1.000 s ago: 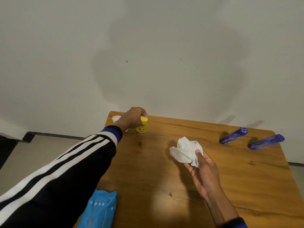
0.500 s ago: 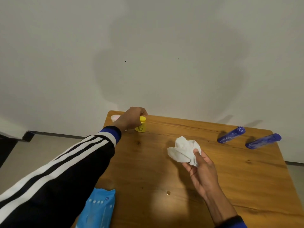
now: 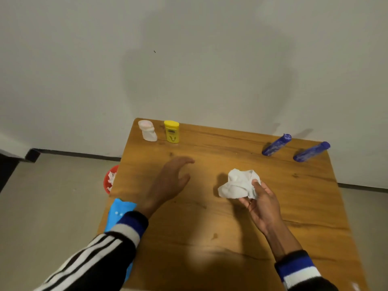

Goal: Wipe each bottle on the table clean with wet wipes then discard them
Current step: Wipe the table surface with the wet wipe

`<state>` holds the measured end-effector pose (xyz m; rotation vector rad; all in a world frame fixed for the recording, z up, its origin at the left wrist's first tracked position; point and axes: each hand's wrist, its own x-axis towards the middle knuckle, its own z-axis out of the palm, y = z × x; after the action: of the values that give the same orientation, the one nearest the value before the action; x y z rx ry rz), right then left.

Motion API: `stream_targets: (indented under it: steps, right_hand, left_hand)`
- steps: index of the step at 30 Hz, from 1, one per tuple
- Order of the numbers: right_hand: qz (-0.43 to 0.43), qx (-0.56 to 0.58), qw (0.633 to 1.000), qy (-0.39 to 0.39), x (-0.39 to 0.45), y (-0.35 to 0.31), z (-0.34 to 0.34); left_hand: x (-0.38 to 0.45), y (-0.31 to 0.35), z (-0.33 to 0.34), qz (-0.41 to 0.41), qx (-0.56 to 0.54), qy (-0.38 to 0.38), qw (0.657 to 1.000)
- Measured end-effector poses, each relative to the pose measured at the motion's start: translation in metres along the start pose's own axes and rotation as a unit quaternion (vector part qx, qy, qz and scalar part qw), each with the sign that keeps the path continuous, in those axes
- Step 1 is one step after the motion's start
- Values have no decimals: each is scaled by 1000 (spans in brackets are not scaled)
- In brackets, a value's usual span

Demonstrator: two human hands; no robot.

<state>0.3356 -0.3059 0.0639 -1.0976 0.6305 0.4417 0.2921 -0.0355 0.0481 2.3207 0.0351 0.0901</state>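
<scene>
A yellow bottle (image 3: 172,131) stands upright at the table's far left corner, next to a small white bottle (image 3: 148,130). Two blue bottles (image 3: 276,144) (image 3: 311,152) lie on their sides at the far right. My left hand (image 3: 168,183) hovers over the table's left middle, fingers spread, holding nothing. My right hand (image 3: 262,203) holds a crumpled white wet wipe (image 3: 238,184) above the table's centre.
The wooden table (image 3: 210,244) stands against a white wall. A blue wet wipe pack (image 3: 120,211) lies at the table's left edge, partly under my left sleeve. A red bin (image 3: 109,181) with used wipes sits on the floor left of the table.
My left hand let go of the yellow bottle, which now stands at the far left, and drew back toward me. The view tilted down. The right hand still holds the wipe.
</scene>
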Motion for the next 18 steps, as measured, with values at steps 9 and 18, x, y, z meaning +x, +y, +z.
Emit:
stream_targets:
  steps: [9,18]
  right_hand:
    - [-215,-338,914,-66,-26,23,-80]
    - [-190,-784,489,-331,-101,128,-189]
  left_hand:
    - [-124,14,43,-221,-149,58,962]
    - [-180,60,82,-270,-206,69,938]
